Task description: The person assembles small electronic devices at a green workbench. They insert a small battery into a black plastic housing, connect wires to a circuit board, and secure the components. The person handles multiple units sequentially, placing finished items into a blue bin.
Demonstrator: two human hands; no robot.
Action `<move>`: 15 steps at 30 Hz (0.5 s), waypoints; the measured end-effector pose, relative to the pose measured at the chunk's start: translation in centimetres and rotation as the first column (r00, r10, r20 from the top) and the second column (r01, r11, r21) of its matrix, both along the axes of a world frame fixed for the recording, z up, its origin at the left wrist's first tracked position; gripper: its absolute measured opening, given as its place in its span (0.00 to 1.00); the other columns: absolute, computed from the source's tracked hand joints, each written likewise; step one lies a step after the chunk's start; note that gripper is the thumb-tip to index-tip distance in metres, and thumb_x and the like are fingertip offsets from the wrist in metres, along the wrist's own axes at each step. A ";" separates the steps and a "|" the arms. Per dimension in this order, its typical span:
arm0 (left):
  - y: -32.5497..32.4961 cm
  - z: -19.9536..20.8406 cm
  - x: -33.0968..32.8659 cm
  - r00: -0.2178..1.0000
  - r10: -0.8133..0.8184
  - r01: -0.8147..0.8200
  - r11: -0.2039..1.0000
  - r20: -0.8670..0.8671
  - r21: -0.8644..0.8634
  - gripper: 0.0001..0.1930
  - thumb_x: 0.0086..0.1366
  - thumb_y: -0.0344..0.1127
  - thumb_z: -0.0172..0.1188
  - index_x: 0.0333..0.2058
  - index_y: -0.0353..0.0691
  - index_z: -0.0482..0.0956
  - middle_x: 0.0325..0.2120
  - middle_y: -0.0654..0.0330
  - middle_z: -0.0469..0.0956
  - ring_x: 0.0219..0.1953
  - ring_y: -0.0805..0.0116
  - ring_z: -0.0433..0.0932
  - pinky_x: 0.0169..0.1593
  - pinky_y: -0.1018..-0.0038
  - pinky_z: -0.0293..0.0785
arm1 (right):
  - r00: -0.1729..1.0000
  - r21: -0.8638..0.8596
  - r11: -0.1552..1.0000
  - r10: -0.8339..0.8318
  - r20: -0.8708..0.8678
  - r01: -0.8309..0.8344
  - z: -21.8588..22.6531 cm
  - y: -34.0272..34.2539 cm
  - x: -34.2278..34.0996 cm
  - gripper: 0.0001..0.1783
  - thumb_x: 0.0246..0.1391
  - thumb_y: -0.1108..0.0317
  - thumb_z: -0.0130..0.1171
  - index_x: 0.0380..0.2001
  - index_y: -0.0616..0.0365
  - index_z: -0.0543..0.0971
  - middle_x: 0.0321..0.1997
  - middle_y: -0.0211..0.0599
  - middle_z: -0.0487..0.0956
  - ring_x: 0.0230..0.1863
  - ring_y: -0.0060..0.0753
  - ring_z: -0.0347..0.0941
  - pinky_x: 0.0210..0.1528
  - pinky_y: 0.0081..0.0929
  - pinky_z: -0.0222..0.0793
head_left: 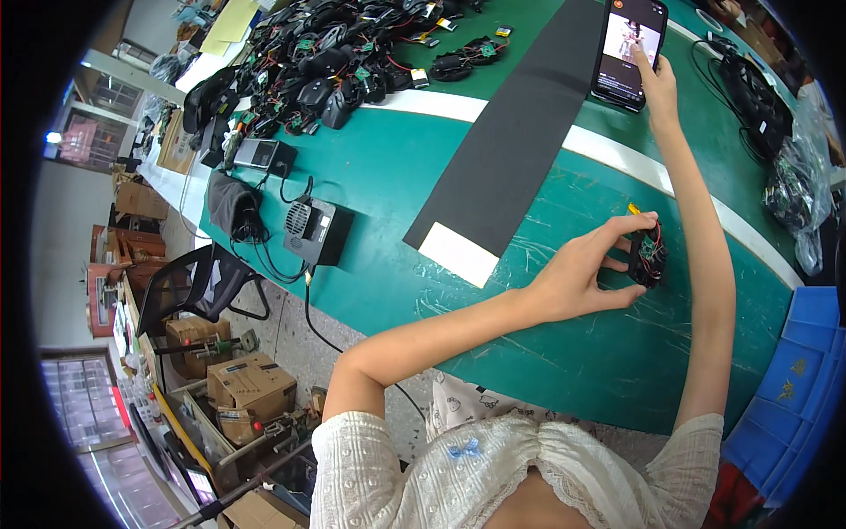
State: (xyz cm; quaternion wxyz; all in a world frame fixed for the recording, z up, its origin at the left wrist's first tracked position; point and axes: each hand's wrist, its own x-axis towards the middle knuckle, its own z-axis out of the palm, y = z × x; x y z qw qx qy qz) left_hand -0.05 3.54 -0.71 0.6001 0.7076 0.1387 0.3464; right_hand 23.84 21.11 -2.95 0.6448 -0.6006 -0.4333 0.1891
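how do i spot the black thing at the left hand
Find the green table, then the left hand over it. Between thumb and fingertips is a black casing with exposed wires; unlike the similar parts heaped at the upper left, this one is in hand.

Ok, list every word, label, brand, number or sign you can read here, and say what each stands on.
No text reads clearly enough to quote.
Black rectangular phone with its screen lit, at the right hand: small lines, too small to read.
Blue plastic crate: yellowish marks, too blurred to make out.
Brown cardboard box at lower left: anything printed on it is too small to read.
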 end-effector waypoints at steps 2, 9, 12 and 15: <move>0.0 -0.2 0.1 1.000 0.004 -0.005 1.000 0.029 0.013 0.36 0.48 0.26 0.64 0.56 0.45 0.59 0.57 0.61 0.62 0.43 0.65 0.72 0.43 0.75 0.77 | 0.984 -0.041 0.987 -0.149 0.092 0.154 0.1 -0.7 0.1 0.34 0.52 0.52 0.58 0.49 0.71 0.64 0.40 0.43 0.75 0.40 0.27 0.72 0.41 0.22 0.67; 0.1 -0.2 0.3 0.999 0.029 -0.029 0.999 0.036 -0.019 0.35 0.47 0.23 0.65 0.55 0.43 0.60 0.57 0.56 0.62 0.47 0.67 0.72 0.44 0.75 0.76 | 0.971 0.104 0.985 0.116 0.210 -0.140 5.3 -19.0 -5.6 0.19 0.62 0.64 0.46 0.51 0.64 0.64 0.38 0.37 0.71 0.39 0.23 0.66 0.44 0.19 0.62; 0.3 0.6 0.1 0.999 0.025 -0.023 0.998 0.042 -0.050 0.35 0.47 0.22 0.64 0.54 0.40 0.59 0.57 0.53 0.62 0.51 0.66 0.70 0.47 0.74 0.76 | 0.946 -0.060 0.983 0.183 0.268 -0.173 6.2 -25.9 -7.6 0.16 0.59 0.67 0.48 0.48 0.64 0.67 0.35 0.35 0.69 0.37 0.23 0.65 0.43 0.21 0.62; 0.1 0.2 0.7 0.989 0.054 -0.049 0.998 0.137 -0.045 0.35 0.47 0.22 0.64 0.54 0.40 0.60 0.54 0.53 0.65 0.49 0.64 0.72 0.48 0.70 0.77 | 0.912 -0.102 0.968 0.250 0.325 -0.229 5.5 -28.4 -9.1 0.17 0.55 0.71 0.53 0.48 0.63 0.68 0.34 0.36 0.69 0.35 0.24 0.65 0.42 0.22 0.63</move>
